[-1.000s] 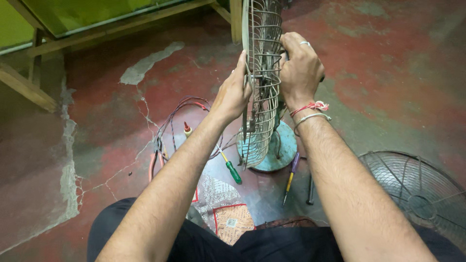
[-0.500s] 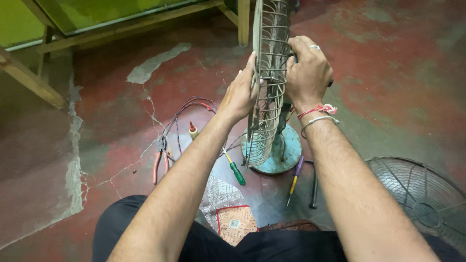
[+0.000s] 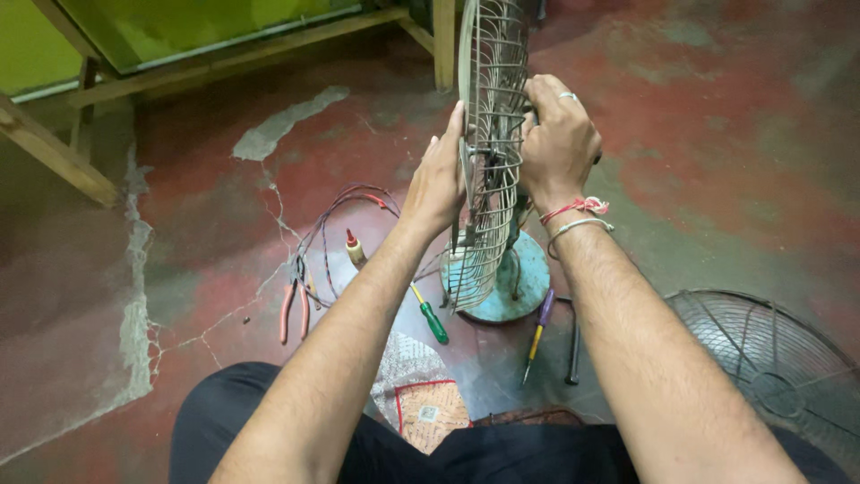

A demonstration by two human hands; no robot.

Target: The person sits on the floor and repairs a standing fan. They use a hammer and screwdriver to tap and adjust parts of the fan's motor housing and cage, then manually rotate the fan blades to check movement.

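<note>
Left hand (image 3: 439, 175) and right hand (image 3: 557, 139) clasp one domed wire fan guard (image 3: 491, 134); two screwdrivers (image 3: 428, 314), one pair of pliers (image 3: 293, 305) near left.

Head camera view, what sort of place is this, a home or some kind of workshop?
Probably an informal repair workshop, worked on the floor. The cracked red-painted concrete floor bears loose hand tools: orange-handled pliers and a green-handled screwdriver. Both hands hold an upright wire fan guard, and a second detached round fan grille lies nearby.
</note>
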